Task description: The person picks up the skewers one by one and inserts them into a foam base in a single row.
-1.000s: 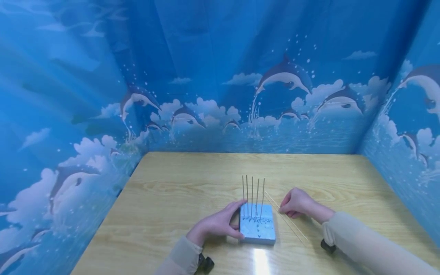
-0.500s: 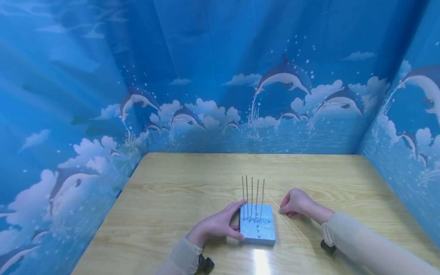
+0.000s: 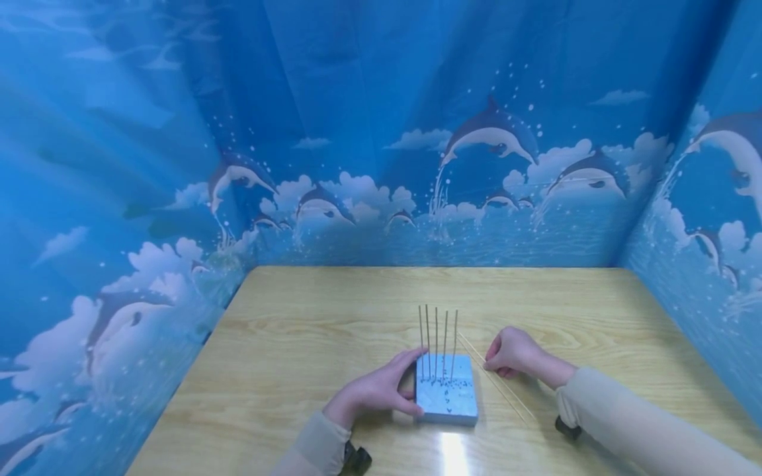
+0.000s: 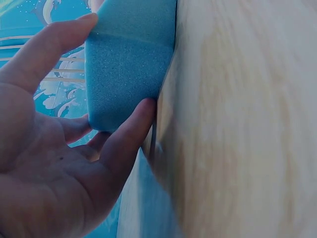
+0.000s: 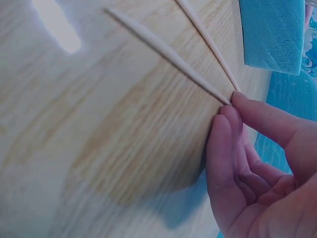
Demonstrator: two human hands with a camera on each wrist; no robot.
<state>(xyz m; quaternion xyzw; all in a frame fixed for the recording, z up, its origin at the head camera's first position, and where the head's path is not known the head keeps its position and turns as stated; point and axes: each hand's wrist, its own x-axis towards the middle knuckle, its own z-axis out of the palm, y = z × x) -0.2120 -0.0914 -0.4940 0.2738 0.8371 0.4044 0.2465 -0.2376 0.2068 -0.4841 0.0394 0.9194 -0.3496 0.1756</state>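
Note:
A light blue foam block (image 3: pixel 446 398) lies on the table, with several thin sticks (image 3: pixel 436 337) standing upright in it and a spread of small dark holes on top. My left hand (image 3: pixel 381 387) grips its left side, thumb at the near corner and fingers at the far one; in the left wrist view the fingertips press the foam's side. Right of the block, two pale wooden skewers lie slantwise on the table. My right hand (image 3: pixel 510 352) pinches one wooden skewer (image 5: pixel 166 52) between thumb and fingers. The other skewer (image 5: pixel 210 45) runs close past the thumb tip.
The wood-grain table (image 3: pixel 309 317) is enclosed at the back and sides by a blue curtain (image 3: pixel 369 231) printed with dolphins. A bright light reflection shows on the tabletop in front of the block. Dark wrist devices (image 3: pixel 356 458) sit under both sleeves.

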